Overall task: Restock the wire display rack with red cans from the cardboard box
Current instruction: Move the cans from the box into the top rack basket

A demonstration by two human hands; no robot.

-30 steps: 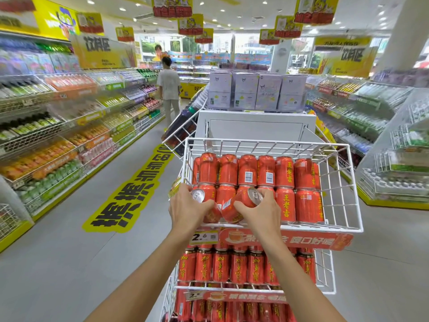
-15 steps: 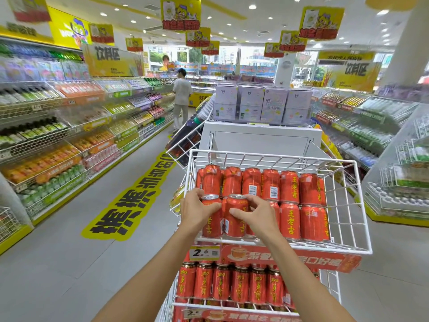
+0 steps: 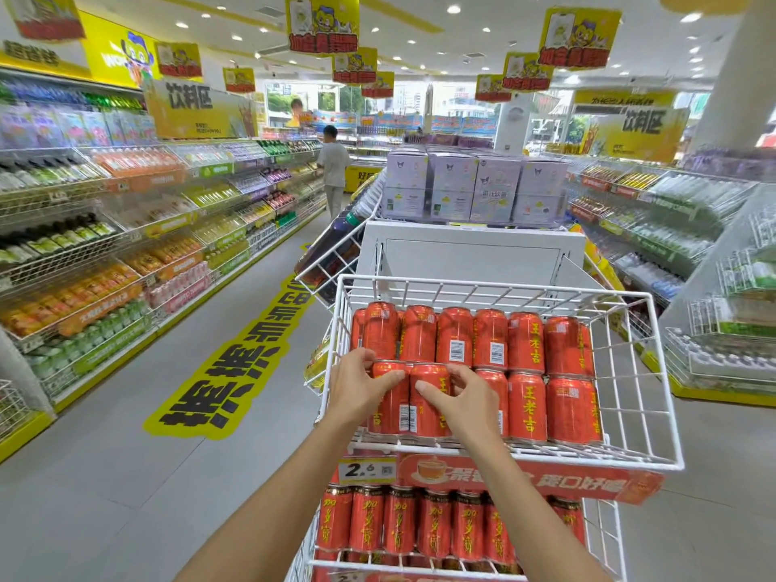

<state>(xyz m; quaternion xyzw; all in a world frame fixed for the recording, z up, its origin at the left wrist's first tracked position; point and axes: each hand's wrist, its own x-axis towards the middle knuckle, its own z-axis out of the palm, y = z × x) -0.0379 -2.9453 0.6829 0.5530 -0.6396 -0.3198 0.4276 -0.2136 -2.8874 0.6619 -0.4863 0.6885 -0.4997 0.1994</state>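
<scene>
Supermarket drinks aisle, head view: left hand (image 3: 359, 390) grasps outer red can (image 3: 392, 410), right hand (image 3: 464, 407) grasps inner red can (image 3: 426, 420), both cans upright at the front-left of the wire rack's top basket (image 3: 504, 285); advise seating them flush with their neighbours, labels forward, before letting go; cardboard box unseen.

Red cans (image 3: 525, 405) stand upright in two rows — top basket of the white wire rack (image 3: 621, 384); more below.

The wire basket (image 3: 626, 371) is open on top, so I can reach in from above. Inside it, red cans (image 3: 525, 350) fill the space from its left wall almost to its right wall, where a narrow strip stays free. Behind its back wall stands a white panel (image 3: 470, 262).
</scene>
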